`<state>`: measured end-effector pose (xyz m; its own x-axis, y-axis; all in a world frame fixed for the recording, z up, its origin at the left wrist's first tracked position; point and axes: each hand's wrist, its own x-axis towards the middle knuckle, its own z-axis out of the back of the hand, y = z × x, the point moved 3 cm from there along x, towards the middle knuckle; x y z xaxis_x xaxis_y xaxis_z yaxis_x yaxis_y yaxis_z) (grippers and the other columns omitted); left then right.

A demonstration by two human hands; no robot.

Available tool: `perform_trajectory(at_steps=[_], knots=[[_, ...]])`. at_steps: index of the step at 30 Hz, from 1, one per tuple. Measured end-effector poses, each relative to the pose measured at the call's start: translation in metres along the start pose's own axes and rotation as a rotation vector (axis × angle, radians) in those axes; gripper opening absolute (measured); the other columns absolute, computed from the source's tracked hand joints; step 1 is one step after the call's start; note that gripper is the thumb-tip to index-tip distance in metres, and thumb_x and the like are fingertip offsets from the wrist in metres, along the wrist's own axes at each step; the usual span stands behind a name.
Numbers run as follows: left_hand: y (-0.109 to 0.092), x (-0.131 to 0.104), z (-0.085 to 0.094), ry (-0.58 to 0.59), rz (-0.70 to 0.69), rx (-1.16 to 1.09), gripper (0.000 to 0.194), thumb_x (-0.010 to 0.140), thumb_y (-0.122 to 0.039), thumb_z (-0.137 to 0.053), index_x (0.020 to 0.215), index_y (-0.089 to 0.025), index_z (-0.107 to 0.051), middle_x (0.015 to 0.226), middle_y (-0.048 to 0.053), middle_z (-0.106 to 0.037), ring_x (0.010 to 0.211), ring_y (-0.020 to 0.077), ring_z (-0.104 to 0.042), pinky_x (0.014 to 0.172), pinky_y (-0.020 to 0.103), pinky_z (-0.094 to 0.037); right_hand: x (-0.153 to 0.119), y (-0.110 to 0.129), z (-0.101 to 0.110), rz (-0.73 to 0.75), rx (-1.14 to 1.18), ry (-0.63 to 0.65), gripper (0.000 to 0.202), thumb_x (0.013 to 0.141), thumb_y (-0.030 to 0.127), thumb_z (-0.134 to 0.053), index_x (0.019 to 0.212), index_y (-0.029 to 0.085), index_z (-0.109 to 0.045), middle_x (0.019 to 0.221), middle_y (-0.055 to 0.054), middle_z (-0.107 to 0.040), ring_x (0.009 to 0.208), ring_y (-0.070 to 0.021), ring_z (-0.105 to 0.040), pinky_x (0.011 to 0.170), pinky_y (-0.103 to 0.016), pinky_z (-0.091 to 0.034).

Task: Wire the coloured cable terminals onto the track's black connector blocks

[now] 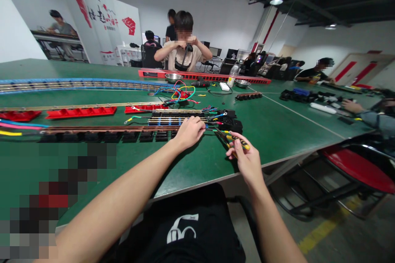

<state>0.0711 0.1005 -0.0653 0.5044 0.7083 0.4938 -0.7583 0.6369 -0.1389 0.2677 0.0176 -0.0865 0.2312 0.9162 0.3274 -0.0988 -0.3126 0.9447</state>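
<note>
My left hand (191, 132) rests over the right end of a black-and-blue track with brass-coloured rods (166, 121), its fingers curled together. A thin green wire (210, 130) shows between its fingertips and the jaws of the pliers; the grip itself is partly hidden. My right hand (247, 156) holds pliers with yellow-and-green handles (236, 137), jaws pointing left toward that wire. Black connector blocks (231, 124) with short coloured leads lie just beyond. A copper-coloured rail on black supports (105, 130) runs off to the left.
Red supports (82, 112) and a long blue track (77, 85) lie farther back. A tangle of coloured wires (183, 93), a metal bowl (173, 77) and a bottle (233, 74) stand beyond. A person sits across the table; another person's hand (352, 106) is at right. A red stool (361, 168) stands right.
</note>
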Motion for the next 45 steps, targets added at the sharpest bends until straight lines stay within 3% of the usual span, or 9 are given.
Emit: perform_trajectory(at_steps=[7,15,24,30,38,45], knots=[[-0.001,0.0,0.001,0.013,0.013,0.021,0.016,0.093,-0.027,-0.048,0.091,-0.021,-0.062,0.1,0.006,-0.062,0.095,0.0213,-0.052,0.079,0.036,-0.039,-0.011,0.026,0.007,0.111,-0.041,-0.098,0.041,0.088,0.049,-0.06,0.114,0.018,-0.064,0.076,-0.002,-0.064,0.051,-0.0094,-0.059,0.042,-0.02,-0.046],[-0.001,0.0,-0.001,0.007,0.006,0.033,0.017,0.094,-0.029,-0.047,0.092,-0.021,-0.062,0.101,0.006,-0.062,0.094,0.0213,-0.052,0.078,0.036,-0.04,0.016,-0.002,-0.02,0.095,0.042,-0.048,0.043,0.087,0.05,-0.06,0.113,0.017,-0.062,0.08,-0.003,-0.064,0.052,-0.0096,-0.06,0.043,-0.02,-0.046],[-0.003,0.0,0.001,0.007,0.001,0.015,0.017,0.093,-0.027,-0.047,0.091,-0.021,-0.063,0.101,0.006,-0.061,0.094,0.0213,-0.052,0.082,0.037,-0.04,0.016,-0.006,-0.018,0.04,0.158,-0.047,0.044,0.089,0.055,-0.053,0.112,0.018,-0.058,0.082,-0.004,-0.066,0.059,-0.0122,-0.065,0.048,-0.022,-0.048],[-0.002,-0.001,-0.001,-0.007,-0.031,0.021,0.02,0.094,-0.027,-0.044,0.093,-0.021,-0.063,0.103,0.006,-0.06,0.094,0.0212,-0.051,0.08,0.036,-0.04,0.013,-0.008,-0.015,0.065,0.23,-0.041,0.039,0.091,0.05,-0.053,0.111,0.018,-0.06,0.09,-0.007,-0.069,0.07,-0.0157,-0.068,0.056,-0.027,-0.054],[-0.002,-0.001,-0.002,-0.024,-0.014,0.016,0.019,0.094,-0.027,-0.045,0.094,-0.021,-0.063,0.108,0.007,-0.058,0.098,0.0212,-0.05,0.082,0.037,-0.04,0.008,-0.005,-0.013,0.254,-0.087,0.036,0.035,0.088,0.04,-0.06,0.115,0.02,-0.069,0.105,-0.009,-0.066,0.081,-0.0179,-0.067,0.064,-0.03,-0.057],[-0.005,-0.002,-0.001,-0.018,-0.005,0.023,0.019,0.094,-0.027,-0.044,0.095,-0.02,-0.062,0.108,0.007,-0.059,0.098,0.0216,-0.051,0.081,0.037,-0.04,0.0,0.006,-0.02,0.444,-0.435,0.163,0.035,0.09,0.031,-0.057,0.12,0.018,-0.069,0.075,-0.002,-0.065,0.066,-0.0132,-0.06,0.064,-0.027,-0.05]])
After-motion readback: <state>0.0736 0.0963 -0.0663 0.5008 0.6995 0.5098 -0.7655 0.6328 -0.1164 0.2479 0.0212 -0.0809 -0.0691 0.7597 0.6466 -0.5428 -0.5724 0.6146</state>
